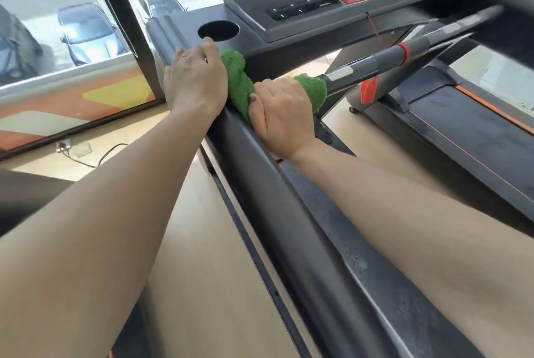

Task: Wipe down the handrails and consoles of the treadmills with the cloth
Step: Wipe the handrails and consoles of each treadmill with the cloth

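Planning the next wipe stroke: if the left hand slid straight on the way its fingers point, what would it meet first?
Most likely the cup holder: the left hand points straight at its near rim, fingertips almost there.

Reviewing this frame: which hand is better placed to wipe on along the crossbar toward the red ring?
Right. The right hand already grips the green cloth around the crossbar, nearer the red ring. The left hand rests on the side handrail.
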Tool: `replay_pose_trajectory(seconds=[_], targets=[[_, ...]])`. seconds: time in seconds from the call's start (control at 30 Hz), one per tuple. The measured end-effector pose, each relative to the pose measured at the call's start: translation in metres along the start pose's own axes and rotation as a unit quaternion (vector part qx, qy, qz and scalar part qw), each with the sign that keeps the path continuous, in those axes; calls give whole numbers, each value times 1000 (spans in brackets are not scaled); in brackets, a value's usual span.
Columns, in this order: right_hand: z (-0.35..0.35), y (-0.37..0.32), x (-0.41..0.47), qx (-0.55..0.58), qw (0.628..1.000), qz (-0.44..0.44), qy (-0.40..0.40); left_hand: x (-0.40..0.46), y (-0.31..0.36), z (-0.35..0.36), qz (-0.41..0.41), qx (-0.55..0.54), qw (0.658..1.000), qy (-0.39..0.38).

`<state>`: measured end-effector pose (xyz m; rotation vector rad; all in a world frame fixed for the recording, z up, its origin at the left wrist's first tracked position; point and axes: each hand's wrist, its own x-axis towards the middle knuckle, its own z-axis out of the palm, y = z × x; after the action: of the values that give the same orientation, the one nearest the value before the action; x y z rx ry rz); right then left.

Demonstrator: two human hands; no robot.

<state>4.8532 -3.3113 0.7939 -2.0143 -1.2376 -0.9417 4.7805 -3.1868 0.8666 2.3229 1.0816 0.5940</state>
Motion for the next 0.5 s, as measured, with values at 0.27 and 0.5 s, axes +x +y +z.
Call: replay_pose_trajectory(seconds=[0.27, 0.5], targets=[[-26, 2, 59, -26, 922, 42, -384, -66, 23, 7, -119, 98, 987, -36], [-27, -4, 57, -2, 913, 69, -401, -92, 33, 7, -170, 101, 980, -28]])
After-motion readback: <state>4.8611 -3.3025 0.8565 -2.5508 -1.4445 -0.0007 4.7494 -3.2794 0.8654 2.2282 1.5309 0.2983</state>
